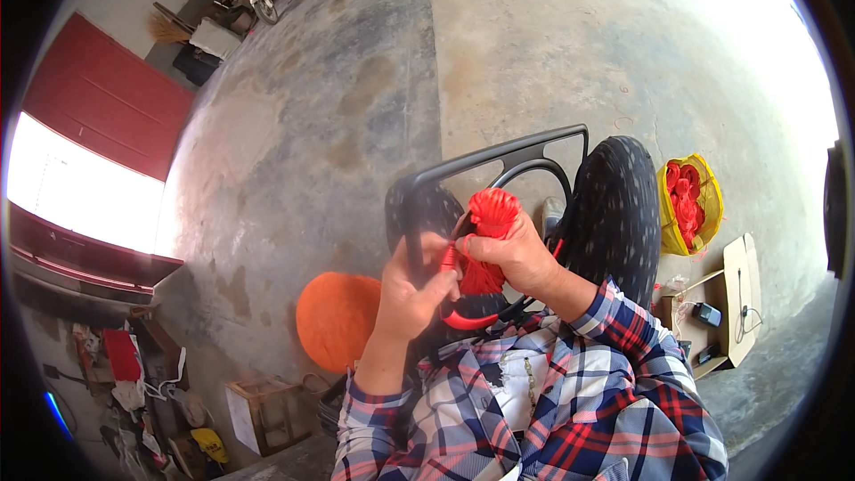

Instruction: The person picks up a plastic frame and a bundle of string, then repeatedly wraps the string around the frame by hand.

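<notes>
A bundle of shiny red cord (494, 208) stands in front of my body, its looped top showing above my right hand (525, 258). The right fingers are wrapped round its middle, with the thumb pointing left across it. Close by on the left, my left hand (414, 289) is closed, thumb and fingers pinching strands of the same cord that are wound at the fingertips. The lower part of the bundle hangs between my hands, above a black and red pad-like part (472, 313). Some of my fingers are hidden behind the cord.
A black metal frame (508, 153) rises between my knees. An orange round seat (338, 321) is at my left. On the right are a yellow basket (712, 205) of red cord bundles and an open cardboard box (741, 303). A wooden stool-like frame (267, 410) stands lower left.
</notes>
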### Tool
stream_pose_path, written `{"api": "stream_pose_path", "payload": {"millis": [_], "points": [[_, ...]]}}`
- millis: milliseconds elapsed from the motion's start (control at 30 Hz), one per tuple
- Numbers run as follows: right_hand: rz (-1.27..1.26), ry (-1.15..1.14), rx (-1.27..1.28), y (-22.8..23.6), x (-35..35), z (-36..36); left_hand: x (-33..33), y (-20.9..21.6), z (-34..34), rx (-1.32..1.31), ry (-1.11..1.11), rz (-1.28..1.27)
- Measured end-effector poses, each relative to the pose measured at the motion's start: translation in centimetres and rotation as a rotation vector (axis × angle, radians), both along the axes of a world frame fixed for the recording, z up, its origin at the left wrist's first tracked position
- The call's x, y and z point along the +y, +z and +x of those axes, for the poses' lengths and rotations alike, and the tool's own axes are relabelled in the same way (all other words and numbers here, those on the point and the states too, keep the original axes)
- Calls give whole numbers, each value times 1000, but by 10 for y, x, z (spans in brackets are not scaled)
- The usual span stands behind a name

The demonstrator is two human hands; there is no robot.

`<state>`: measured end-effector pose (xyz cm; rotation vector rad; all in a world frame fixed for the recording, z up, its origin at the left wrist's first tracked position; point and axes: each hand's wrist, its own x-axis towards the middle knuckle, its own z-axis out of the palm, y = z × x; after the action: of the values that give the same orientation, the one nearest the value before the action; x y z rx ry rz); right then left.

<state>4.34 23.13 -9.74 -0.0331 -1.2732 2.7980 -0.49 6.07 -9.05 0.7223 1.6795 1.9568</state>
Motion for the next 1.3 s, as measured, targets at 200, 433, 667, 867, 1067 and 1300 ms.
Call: {"api": "stream_pose_path", "payload": {"millis": [200,433,667,867,1067,1300], "points": [[-70,-7,-13,-2,2,-1,2,5,12,71,47,-95],[88,75,-44,4,-1,5,7,20,15,113,100,-286],[97,23,-73,2,10,8,6,20,13,-151,108,-36],[-9,-128,-209,-20,41,11,-12,5,0,-213,179,30],[-369,-120,-176,-17,55,14,-22,4,-5,-248,188,52],[325,299,46,35,33,20,-11,20,2,44,173,-187]]}}
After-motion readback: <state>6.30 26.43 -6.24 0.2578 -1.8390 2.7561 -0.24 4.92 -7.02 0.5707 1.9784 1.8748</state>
